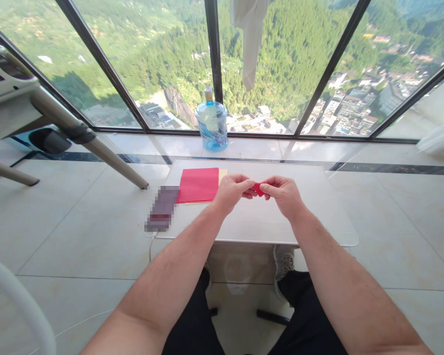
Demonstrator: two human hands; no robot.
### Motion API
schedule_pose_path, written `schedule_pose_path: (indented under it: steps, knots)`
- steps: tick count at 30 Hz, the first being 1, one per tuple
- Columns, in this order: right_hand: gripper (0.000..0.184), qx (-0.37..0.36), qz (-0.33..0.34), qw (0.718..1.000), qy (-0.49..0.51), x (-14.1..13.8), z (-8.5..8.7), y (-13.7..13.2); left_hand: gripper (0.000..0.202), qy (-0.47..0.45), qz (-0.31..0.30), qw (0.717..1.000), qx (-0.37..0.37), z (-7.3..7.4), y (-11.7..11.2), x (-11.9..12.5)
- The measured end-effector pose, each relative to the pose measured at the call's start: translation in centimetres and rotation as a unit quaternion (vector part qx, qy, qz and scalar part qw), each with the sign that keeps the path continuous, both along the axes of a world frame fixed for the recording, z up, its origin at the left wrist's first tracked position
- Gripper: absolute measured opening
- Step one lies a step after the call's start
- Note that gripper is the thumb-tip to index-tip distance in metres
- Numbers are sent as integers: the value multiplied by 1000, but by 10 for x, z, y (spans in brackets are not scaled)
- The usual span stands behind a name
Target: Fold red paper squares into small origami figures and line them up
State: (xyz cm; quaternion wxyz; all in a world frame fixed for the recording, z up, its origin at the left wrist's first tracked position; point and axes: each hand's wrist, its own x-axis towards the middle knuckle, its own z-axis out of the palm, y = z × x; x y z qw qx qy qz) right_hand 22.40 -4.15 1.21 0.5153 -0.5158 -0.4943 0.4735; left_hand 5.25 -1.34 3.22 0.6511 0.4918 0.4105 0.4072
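Observation:
Both my hands meet above the middle of a small white table (318,217). My left hand (232,190) and my right hand (284,193) pinch a small folded piece of red paper (258,189) between their fingertips; most of it is hidden by the fingers. A flat stack of paper sheets with a red sheet (199,185) on top and a yellow one (222,174) peeking out beneath lies on the table, left of my left hand.
A blurred dark flat object (162,208) lies at the table's left edge with a white cable running down. A blue water jug (211,122) stands by the window. A slanted equipment leg (96,148) crosses the floor at left. White cloth (250,39) hangs above.

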Motion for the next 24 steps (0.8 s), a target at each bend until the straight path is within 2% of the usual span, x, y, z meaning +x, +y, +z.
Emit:
schedule_pose_path:
  steps: [14,24]
  knots:
    - [21,-12,13,1000,3,-1,0,1,14,65,48,996,23,1,-2,4]
    - [24,-14,-3,1000,7,-8,2,0,14,82,14,993,79,-3,-1,3]
